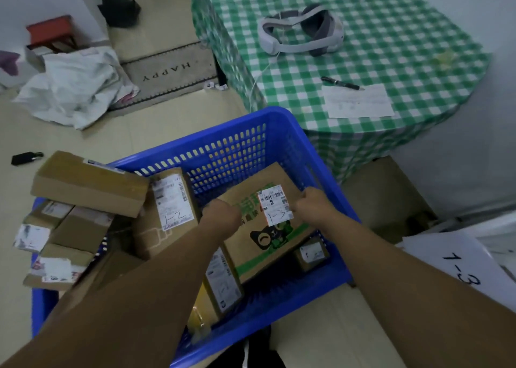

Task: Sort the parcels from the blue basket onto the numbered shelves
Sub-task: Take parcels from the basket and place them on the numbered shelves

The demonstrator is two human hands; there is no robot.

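Observation:
A blue plastic basket (282, 133) on the floor holds several cardboard parcels. A flat brown box with green print (268, 245) carries a white label with "1-3" written on it. My left hand (220, 214) grips its left edge and my right hand (312, 208) grips its right edge. Left of it a tall box (164, 219) stands upright, its label marked "1-2". Smaller labelled boxes (223, 281) lie underneath. More boxes (89, 183) are stacked over the basket's left side. A white sheet marked "1-3" (458, 270) shows at the lower right.
A table with a green checked cloth (363, 46) stands behind the basket, bearing a white headset (301, 30), a pen (340, 83) and a paper (357, 101). A doormat (167, 74), crumpled white bags (75, 88) and a black object (25, 157) lie on the floor.

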